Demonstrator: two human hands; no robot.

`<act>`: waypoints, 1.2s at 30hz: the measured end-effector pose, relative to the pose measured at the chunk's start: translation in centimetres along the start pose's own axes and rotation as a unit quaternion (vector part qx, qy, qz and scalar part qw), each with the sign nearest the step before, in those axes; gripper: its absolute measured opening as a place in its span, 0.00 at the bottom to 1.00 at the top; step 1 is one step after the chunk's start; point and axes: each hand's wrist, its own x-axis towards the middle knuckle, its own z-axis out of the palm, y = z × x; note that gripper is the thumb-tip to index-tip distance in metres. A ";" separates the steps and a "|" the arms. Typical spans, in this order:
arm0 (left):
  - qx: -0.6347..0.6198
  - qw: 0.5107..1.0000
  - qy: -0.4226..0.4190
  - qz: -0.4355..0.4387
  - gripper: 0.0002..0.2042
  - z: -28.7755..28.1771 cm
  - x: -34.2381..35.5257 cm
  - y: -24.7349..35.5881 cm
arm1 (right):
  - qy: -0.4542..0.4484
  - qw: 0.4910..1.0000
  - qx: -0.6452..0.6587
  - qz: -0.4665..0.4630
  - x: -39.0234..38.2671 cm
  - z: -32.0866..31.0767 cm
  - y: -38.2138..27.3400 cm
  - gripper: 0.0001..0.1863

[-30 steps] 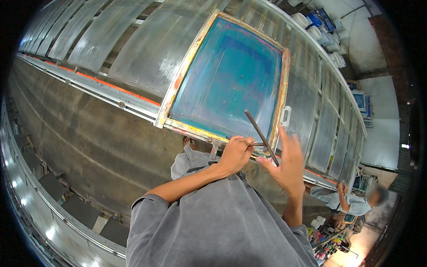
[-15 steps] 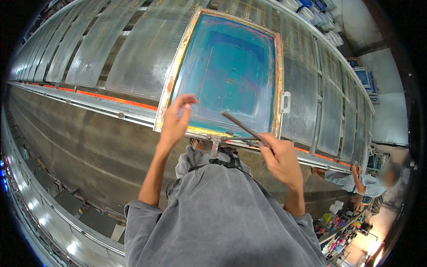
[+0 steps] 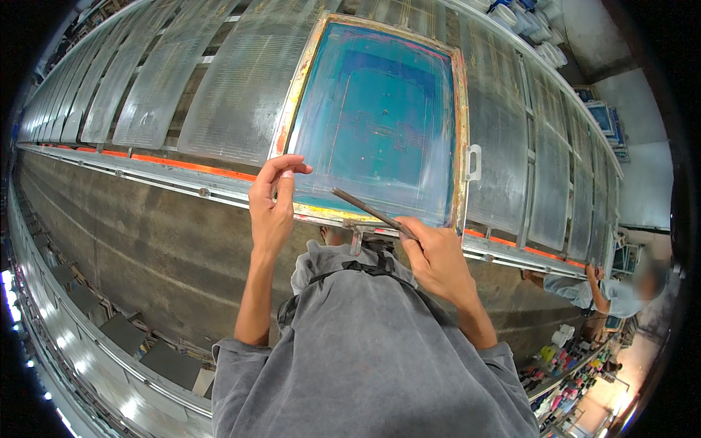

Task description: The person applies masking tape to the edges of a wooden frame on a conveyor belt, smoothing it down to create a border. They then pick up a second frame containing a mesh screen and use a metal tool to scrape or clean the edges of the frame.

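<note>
A screen-printing frame [image 3: 461,109] lies before me, its worn, paint-stained border around a teal mesh [image 3: 387,164] with faint line marks. My right hand [image 3: 439,264], near the frame's front right corner, is closed around one end of a slim dark rod [image 3: 365,207]. The rod slants up to the left, its free tip over the near part of the mesh. At the front left corner is my left hand [image 3: 272,212], fingers curved, thumb apart from them and nothing held. It overlaps the border; whether it touches, I cannot tell.
Clear ribbed panels [image 3: 234,102] line the long table on both sides, with an orange strip [image 3: 191,168] along its near edge. A white handle [image 3: 475,163] juts from the frame's right side. Another person [image 3: 621,296] stands at the far right. White buckets [image 3: 504,14] sit beyond the table.
My left hand has shifted left and slightly down. The right hand has moved left with the rod, whose tip now lies closer to the left hand.
</note>
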 end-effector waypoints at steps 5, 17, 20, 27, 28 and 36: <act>0.017 0.999 -0.008 0.034 0.12 -0.2 0.0 1.5 | -0.049 0.998 0.002 0.043 0.0 0.0 0.1 0.16; 0.376 0.787 -0.345 0.346 0.30 2.1 1.4 6.3 | -0.062 0.965 0.252 -0.036 -1.2 4.4 -1.3 0.30; 0.392 0.767 -0.360 0.360 0.23 2.3 2.2 5.9 | -0.196 0.980 0.019 -0.030 0.6 -0.3 -2.5 0.28; 0.339 0.724 -0.444 0.406 0.29 3.4 5.7 3.8 | -0.119 0.983 0.139 0.022 -0.8 1.7 -2.6 0.32; 0.330 0.715 -0.460 0.411 0.32 3.5 6.3 3.6 | -0.083 0.979 0.184 0.040 -1.8 3.9 -2.4 0.34; 0.367 0.691 -0.485 0.390 0.29 2.9 8.0 3.3 | -0.040 0.995 0.093 -0.019 -0.2 2.1 -2.1 0.29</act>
